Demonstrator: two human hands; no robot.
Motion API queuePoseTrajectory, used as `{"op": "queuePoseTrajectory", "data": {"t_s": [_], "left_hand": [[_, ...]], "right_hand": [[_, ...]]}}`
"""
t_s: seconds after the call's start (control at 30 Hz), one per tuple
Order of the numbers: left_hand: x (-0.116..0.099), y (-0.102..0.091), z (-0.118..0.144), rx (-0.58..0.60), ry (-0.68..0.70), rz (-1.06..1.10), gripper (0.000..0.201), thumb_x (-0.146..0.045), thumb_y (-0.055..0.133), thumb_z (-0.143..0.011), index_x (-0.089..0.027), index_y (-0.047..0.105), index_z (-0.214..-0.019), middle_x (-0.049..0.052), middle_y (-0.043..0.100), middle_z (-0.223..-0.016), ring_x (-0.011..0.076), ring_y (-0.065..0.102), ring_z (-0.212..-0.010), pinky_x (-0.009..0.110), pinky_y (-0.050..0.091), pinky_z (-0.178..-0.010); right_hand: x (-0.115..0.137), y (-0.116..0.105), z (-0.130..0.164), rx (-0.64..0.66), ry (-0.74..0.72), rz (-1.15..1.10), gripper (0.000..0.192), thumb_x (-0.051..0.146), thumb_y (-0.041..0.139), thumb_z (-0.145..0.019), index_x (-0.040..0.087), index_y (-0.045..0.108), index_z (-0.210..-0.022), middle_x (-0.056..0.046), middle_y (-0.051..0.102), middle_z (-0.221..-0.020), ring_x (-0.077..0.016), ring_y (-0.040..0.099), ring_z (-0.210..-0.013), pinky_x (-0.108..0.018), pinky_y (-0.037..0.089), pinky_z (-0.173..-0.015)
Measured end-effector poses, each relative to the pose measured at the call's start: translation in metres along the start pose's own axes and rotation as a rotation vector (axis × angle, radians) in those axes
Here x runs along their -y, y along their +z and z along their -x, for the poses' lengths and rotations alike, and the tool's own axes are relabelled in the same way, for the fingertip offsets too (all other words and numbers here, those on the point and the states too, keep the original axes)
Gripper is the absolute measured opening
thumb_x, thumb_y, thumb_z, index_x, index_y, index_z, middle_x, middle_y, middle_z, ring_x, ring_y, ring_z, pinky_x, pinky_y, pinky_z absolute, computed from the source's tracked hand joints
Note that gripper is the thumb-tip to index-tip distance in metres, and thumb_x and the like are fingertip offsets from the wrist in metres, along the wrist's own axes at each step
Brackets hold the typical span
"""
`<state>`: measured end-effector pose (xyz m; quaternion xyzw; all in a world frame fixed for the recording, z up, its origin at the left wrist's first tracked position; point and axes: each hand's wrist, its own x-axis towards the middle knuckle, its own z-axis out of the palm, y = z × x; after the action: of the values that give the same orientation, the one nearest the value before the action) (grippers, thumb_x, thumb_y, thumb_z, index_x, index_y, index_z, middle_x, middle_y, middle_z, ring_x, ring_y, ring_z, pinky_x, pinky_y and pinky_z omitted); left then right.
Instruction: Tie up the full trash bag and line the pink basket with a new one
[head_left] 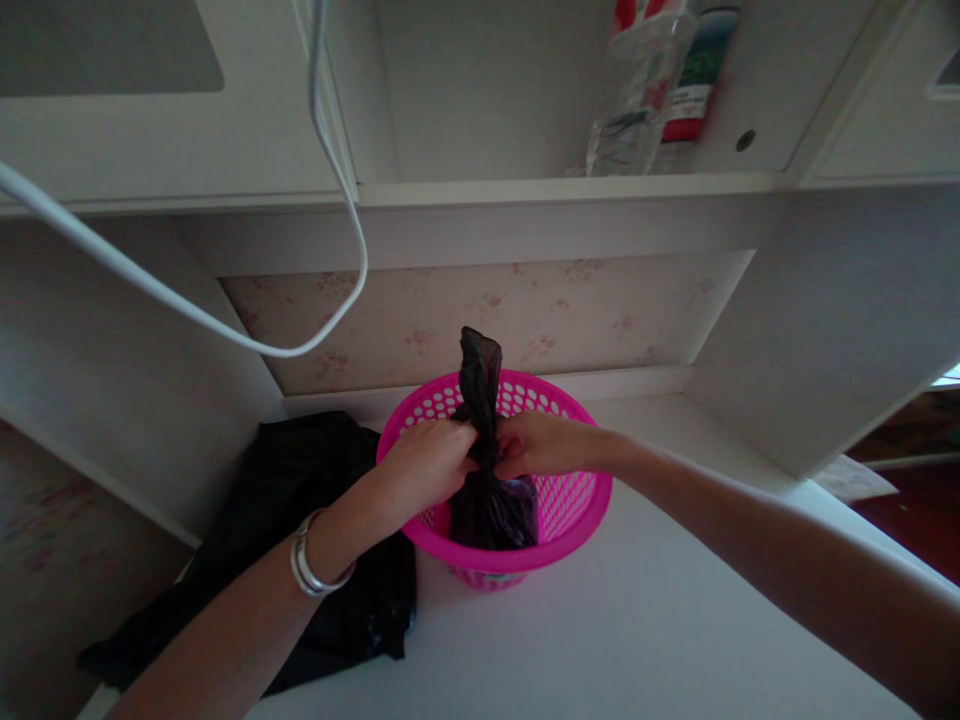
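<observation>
A black plastic bag (495, 512) sits inside a pink perforated basket (592, 515), its neck gathered and twisted upright. My left hand (435, 455), with silver bangles at the wrist, is closed on the left side of the neck. From the right, my right hand (536, 443) pinches the same neck, its fingertips close to the left ones. The bag's loose top sticks up above both hands. Whatever is in the bag is hidden.
Another black plastic bag (337, 610) lies flat left of the basket on the white surface (637, 620). A white cable (300, 350) hangs at upper left. Clear plastic bottles (634, 100) stand on the shelf above. White panels (817, 330) flank both sides.
</observation>
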<state>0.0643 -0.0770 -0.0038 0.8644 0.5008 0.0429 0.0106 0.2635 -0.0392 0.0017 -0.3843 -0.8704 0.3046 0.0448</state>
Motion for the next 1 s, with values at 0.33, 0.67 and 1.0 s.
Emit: {"op": "queuePoseTrajectory", "data": {"t_s": [0.33, 0.67, 1.0], "left_hand": [[0.036, -0.018, 0.014, -0.024, 0.004, -0.011, 0.012, -0.026, 0.073, -0.090, -0.023, 0.075, -0.078, 0.005, 0.079, -0.082, 0.0264, 0.075, -0.084, 0.032, 0.044, -0.064], [0.025, -0.031, 0.022, -0.011, 0.153, 0.218, 0.022, -0.031, 0.071, -0.094, -0.021, 0.078, -0.112, 0.005, 0.080, -0.107, 0.0209, 0.074, -0.097, 0.029, 0.052, -0.083], [0.037, -0.029, 0.024, 0.014, 0.361, 0.166, 0.013, -0.010, 0.072, -0.092, -0.018, 0.082, -0.089, 0.007, 0.080, -0.102, 0.0211, 0.073, -0.100, 0.031, 0.051, -0.095]], "right_hand": [[-0.013, -0.029, 0.011, -0.115, 0.115, 0.477, 0.019, 0.016, 0.063, -0.085, 0.018, 0.080, -0.079, -0.013, 0.078, -0.086, -0.0305, 0.073, -0.088, -0.036, 0.048, -0.074], [-0.001, -0.022, 0.006, -0.095, -0.304, 0.335, 0.026, 0.026, 0.070, -0.094, 0.019, 0.078, -0.118, -0.010, 0.078, -0.120, -0.0252, 0.068, -0.114, -0.038, 0.048, -0.102], [-0.027, -0.041, 0.020, -0.187, -0.256, 0.439, 0.025, 0.025, 0.058, -0.102, 0.016, 0.081, -0.098, -0.010, 0.079, -0.098, -0.0240, 0.069, -0.095, -0.034, 0.046, -0.089]]}}
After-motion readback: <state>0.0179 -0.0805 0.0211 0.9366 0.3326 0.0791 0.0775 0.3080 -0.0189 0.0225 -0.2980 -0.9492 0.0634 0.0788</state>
